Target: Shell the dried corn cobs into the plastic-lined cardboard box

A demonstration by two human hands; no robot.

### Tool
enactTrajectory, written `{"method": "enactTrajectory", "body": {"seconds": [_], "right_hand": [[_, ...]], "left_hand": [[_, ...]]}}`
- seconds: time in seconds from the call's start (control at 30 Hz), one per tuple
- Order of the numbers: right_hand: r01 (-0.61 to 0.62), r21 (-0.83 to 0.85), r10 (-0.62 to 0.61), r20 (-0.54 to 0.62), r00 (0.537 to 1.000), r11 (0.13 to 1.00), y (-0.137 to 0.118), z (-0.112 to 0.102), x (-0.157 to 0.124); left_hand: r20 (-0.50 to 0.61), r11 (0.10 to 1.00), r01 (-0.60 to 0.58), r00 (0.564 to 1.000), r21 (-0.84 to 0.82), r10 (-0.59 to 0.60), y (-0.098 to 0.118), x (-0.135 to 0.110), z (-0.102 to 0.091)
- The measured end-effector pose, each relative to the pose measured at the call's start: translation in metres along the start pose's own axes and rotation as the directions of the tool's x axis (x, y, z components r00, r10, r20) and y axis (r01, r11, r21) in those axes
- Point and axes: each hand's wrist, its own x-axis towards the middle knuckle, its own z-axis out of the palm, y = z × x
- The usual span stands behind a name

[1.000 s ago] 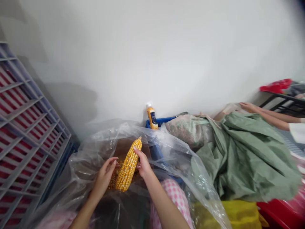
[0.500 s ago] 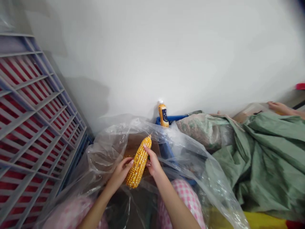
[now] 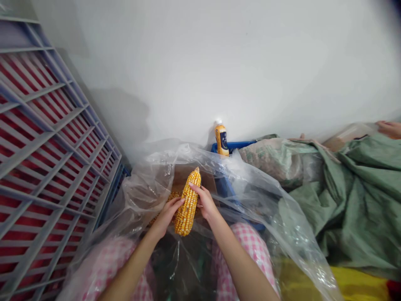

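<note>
pink-and-white checked trouser legs (image 3: pixel 247 242) are being partly covered by a clear, crinkled plastic sheet (image 3: pixel 147 179). just beyond, a long yellow ear of corn (image 3: pixel 185 213) is being held between the left hand (image 3: pixel 166 215) and the right hand (image 3: pixel 206 202), its long axis being slanted away, thick end near, narrow tip far and rightward. the tip end is being gripped by the right hand, the nearer one, thumb across the kernels; the left flank is being touched by the left thumb, fingers partly hidden. brown cardboard (image 3: pixel 209 177) is being glimpsed behind; farther, an orange plastic bottle (image 3: pixel 222 140) is being backed by a white wall (image 3: pixel 188 62).
</note>
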Motion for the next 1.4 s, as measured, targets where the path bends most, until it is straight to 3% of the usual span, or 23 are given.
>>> {"method": "enactTrajectory", "body": {"seconds": [0.17,0.33,0.63,0.8,0.93,1.13,1.4], "right_hand": [[0.002,-0.034,-0.002,-0.005,1.0,0.999,0.001,0.001,-0.002],[-0.001,-0.034,0.001,0.01,1.0,0.999,0.003,0.002,-0.001],[-0.019,-0.03,0.02,0.02,1.0,0.999,0.002,0.003,-0.002],[-0.018,-0.031,0.018,0.016,1.0,0.999,0.001,0.004,-0.002],[-0.006,-0.044,0.007,0.011,1.0,0.999,0.001,0.003,-0.001],[-0.005,-0.045,0.007,0.032,0.999,0.999,0.002,0.002,0.0],[0.002,-0.093,-0.001,0.011,1.0,0.996,0.005,0.002,0.0]], "left_hand": [[-0.022,0.997,0.013,1.0,-0.072,-0.014,-0.01,0.004,-0.002],[0.043,0.987,-0.025,0.999,-0.158,0.032,-0.007,0.001,0.002],[-0.036,0.975,-0.052,0.998,-0.215,0.045,-0.015,0.004,0.007],[0.008,0.954,0.071,0.997,-0.292,-0.072,-0.007,0.002,0.005],[-0.043,0.97,0.107,0.992,-0.22,-0.119,-0.001,-0.002,0.004],[-0.056,0.99,0.058,0.996,-0.132,-0.066,0.0,-0.004,-0.001],[-0.001,0.985,-0.136,0.991,0.107,0.137,0.005,-0.004,-0.001]]}}
